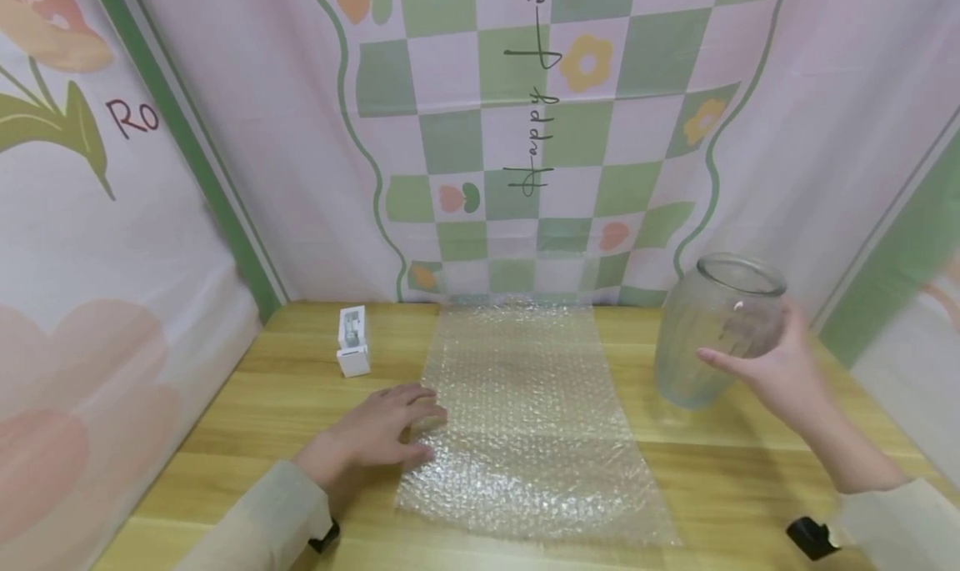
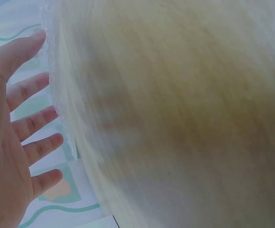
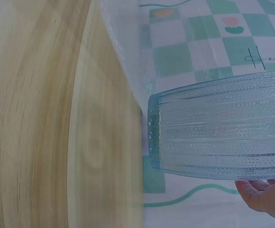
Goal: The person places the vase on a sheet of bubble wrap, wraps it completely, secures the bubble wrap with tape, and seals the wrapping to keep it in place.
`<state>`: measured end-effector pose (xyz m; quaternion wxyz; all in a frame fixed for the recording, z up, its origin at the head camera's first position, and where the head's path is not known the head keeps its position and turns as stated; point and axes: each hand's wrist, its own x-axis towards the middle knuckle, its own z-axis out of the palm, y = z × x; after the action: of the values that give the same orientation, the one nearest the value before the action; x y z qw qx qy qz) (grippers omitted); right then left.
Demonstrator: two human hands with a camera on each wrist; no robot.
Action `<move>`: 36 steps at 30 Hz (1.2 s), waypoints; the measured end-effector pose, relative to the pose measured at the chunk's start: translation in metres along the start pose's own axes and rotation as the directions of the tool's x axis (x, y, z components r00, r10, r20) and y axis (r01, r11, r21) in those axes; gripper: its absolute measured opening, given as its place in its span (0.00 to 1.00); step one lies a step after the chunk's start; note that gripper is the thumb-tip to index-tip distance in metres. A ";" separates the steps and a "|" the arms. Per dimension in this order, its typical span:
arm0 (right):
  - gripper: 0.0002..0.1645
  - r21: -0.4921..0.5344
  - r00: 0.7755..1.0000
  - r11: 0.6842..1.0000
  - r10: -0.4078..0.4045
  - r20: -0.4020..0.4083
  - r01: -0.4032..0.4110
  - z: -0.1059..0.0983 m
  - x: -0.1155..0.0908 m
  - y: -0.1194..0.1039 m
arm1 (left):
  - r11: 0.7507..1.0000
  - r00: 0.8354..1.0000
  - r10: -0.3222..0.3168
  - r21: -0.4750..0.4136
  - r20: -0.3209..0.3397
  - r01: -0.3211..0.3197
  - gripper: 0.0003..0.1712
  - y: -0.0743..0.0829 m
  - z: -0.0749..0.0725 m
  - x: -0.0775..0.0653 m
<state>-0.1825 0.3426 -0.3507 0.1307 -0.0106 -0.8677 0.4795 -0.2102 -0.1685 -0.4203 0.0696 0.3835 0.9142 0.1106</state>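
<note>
A clear ribbed glass vase [image 1: 697, 338] tilts at the right side of the table, its round mouth up. My right hand [image 1: 783, 371] grips it around its side, thumb at the front. In the right wrist view the base of the vase [image 3: 213, 128] appears apart from the tabletop; fingers [image 3: 263, 192] show at its lower side. A sheet of bubble wrap [image 1: 525, 404] lies flat down the middle of the table. At its left edge is my left hand [image 1: 382, 429], fingers spread and loosely bent, holding nothing. Whether its fingertips touch the wrap is hard to tell.
A small white box-like item [image 1: 352, 342] with a clear part on top stands at the back left of the wooden table [image 1: 262, 404]. Behind the table hangs a green-and-white checked curtain [image 1: 517, 137]. The bubble wrap's far end reaches the curtain.
</note>
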 end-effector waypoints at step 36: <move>0.56 0.377 0.976 0.916 -0.190 0.108 0.137 0.052 -0.030 -0.030 | 0.998 0.993 0.009 -0.063 -0.119 -0.017 0.32 0.010 -0.006 0.010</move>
<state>-0.1626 0.2788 -0.3583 0.1078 0.1208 -0.7675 0.6203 -0.2114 -0.1552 -0.4125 0.0268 0.3799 0.9102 0.1628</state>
